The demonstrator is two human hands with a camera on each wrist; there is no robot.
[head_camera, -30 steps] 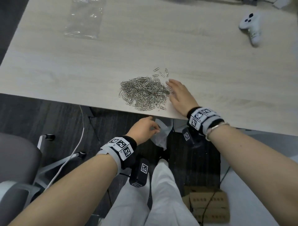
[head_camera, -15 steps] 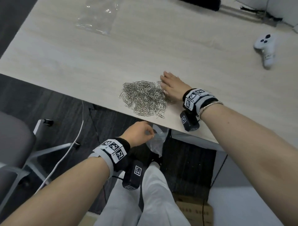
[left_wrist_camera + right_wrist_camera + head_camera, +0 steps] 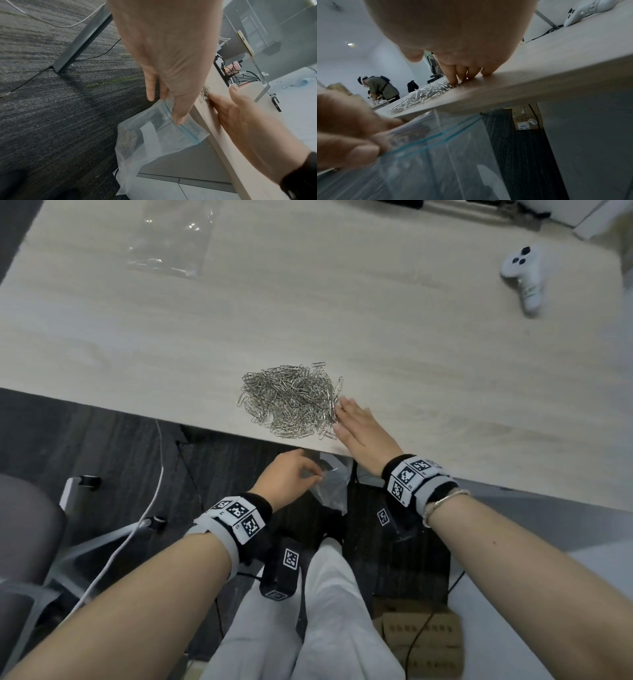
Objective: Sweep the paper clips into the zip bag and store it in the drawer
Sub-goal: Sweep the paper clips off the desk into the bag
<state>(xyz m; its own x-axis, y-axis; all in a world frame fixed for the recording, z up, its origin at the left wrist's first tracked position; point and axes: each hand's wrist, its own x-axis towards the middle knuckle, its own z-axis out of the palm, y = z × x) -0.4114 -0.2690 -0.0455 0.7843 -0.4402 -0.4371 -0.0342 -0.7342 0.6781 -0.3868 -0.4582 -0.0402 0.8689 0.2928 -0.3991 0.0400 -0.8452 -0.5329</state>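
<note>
A white game controller lay on the wooden table at two o'clock, and a spare clear plastic bag at eleven. Below, a chair base and white cable stood at eight o'clock; cardboard boxes sat at five.

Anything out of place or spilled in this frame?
Nothing spilled. The paper clips sit piled near the table edge; the left hand holds the zip bag open below it. A second clear bag lies unused.
</note>
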